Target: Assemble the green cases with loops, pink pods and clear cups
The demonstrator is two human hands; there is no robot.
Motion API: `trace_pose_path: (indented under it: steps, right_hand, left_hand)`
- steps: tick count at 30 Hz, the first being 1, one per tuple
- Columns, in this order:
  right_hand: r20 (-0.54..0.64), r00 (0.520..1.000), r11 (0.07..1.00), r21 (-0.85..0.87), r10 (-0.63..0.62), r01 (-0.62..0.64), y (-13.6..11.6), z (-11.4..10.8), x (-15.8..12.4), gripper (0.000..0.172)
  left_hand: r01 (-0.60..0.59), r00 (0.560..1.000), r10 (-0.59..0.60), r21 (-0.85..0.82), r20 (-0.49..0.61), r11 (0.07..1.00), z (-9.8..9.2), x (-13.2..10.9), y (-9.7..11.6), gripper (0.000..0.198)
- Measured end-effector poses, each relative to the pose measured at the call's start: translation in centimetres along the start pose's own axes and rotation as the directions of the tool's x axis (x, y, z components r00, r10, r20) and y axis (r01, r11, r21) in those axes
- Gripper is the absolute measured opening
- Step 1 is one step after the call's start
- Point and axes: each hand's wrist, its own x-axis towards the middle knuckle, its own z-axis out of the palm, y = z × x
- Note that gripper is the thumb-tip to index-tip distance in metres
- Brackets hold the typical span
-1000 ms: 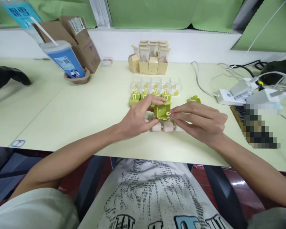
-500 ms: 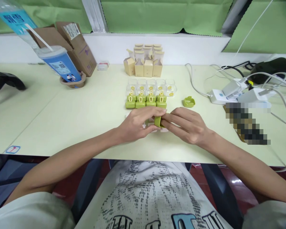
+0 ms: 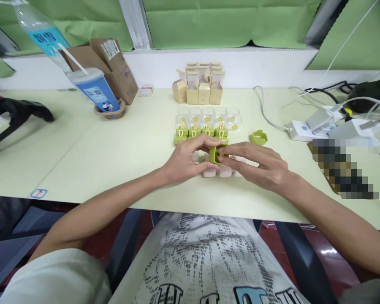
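Observation:
My left hand point(image 3: 185, 159) and my right hand point(image 3: 256, 164) meet over the middle of the pale table point(image 3: 120, 147), both pinched on one small green plastic case point(image 3: 214, 154) held on edge. Under the hands lie several pale pink pieces point(image 3: 223, 172). Just behind them stands a row of green cases with yellow loops point(image 3: 193, 133), then a row of clear little boxes point(image 3: 209, 116). A single open green case point(image 3: 259, 137) lies to the right of the rows.
Small tan cartons point(image 3: 200, 86) stand at the back. A blue drink cup with a straw point(image 3: 96, 90), a water bottle and a brown cardboard box point(image 3: 115, 67) are at the back left. A white power strip point(image 3: 300, 130) with cables lies on the right; a black object point(image 3: 19, 112) is at the left.
The green case was first held open side up with a yellow loop at its rim; both hands have since turned it on edge and closed tighter round it. The camera shifted slightly.

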Motion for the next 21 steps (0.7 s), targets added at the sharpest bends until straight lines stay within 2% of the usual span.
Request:
trace_pose_path:
  steps: [5,10,14,21]
  right_hand:
    - [-0.025,1.000,0.997,0.073,0.001,0.001,-0.40,0.55,0.40,0.037]
    - [-0.068,0.997,0.994,0.105,0.038,-0.031,-0.55,0.77,0.35,0.033]
    - [-0.035,0.999,0.996,0.078,0.041,-0.039,-0.67,0.61,0.50,0.026]
    - [-0.046,0.999,1.000,0.001,0.000,0.000,-0.87,0.39,0.67,0.025]
  left_hand:
    - [0.055,0.998,-0.056,0.009,0.022,0.998,0.58,-0.31,0.41,0.051]
    - [0.028,0.999,-0.027,-0.058,0.018,0.998,0.53,-0.10,0.49,0.051]
    - [-0.001,1.000,0.001,-0.059,-0.006,0.998,0.11,0.17,0.51,0.044]
    - [-0.015,1.000,0.014,-0.072,-0.012,0.997,0.11,0.12,0.23,0.048]
